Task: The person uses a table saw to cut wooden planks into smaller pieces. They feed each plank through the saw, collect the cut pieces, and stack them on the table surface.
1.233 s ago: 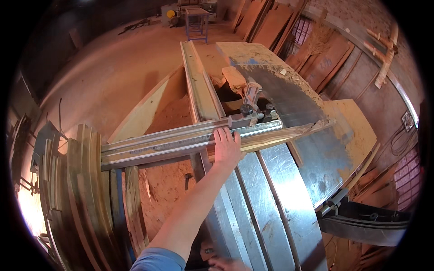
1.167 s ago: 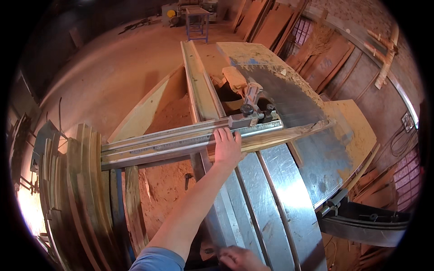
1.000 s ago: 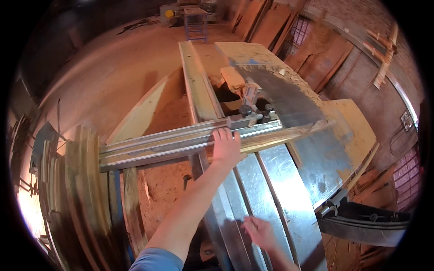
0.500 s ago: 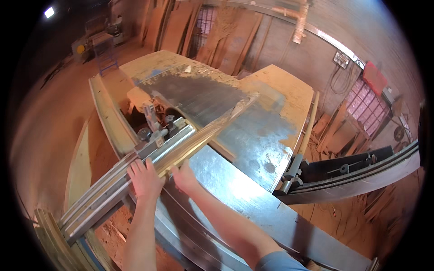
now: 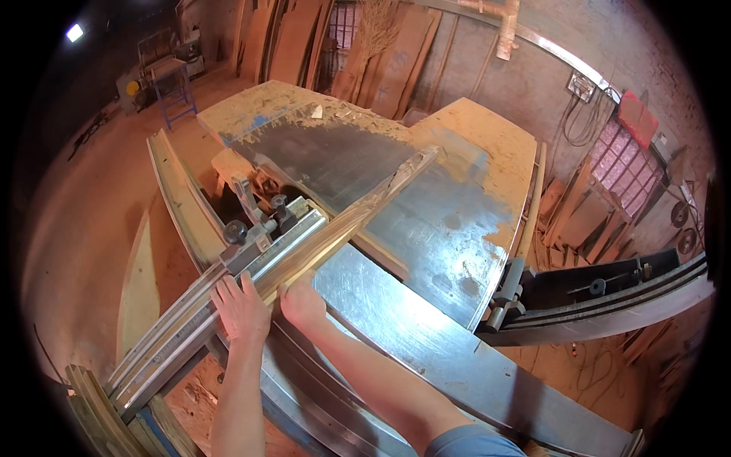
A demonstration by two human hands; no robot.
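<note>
A long narrow wooden board [image 5: 343, 228] lies slantwise across the saw table [image 5: 426, 244], beside a metal fence [image 5: 293, 240]. Its far end is rough and bark-edged. My right hand [image 5: 303, 305] is closed at the board's near end, knuckles up, and the fingertips are hidden. Just left of it, my left hand [image 5: 244, 311] is draped over the fence rail, its fingers curled across the top. A stop with black knobs [image 5: 237, 231] sits on the fence just beyond my left hand.
Sawdust and chips cover the wooden far part of the table [image 5: 487, 137]. A curved-looking metal rail [image 5: 609, 324] extends at the right. Boards [image 5: 297, 46] lean on the back wall. A blue-legged stand [image 5: 177, 95] is at far left, and wooden strips [image 5: 95, 404] lie lower left.
The view has shifted slightly. My right hand has curled more tightly at the board's near end. The board and the fence keep about the same position relative to each other.
</note>
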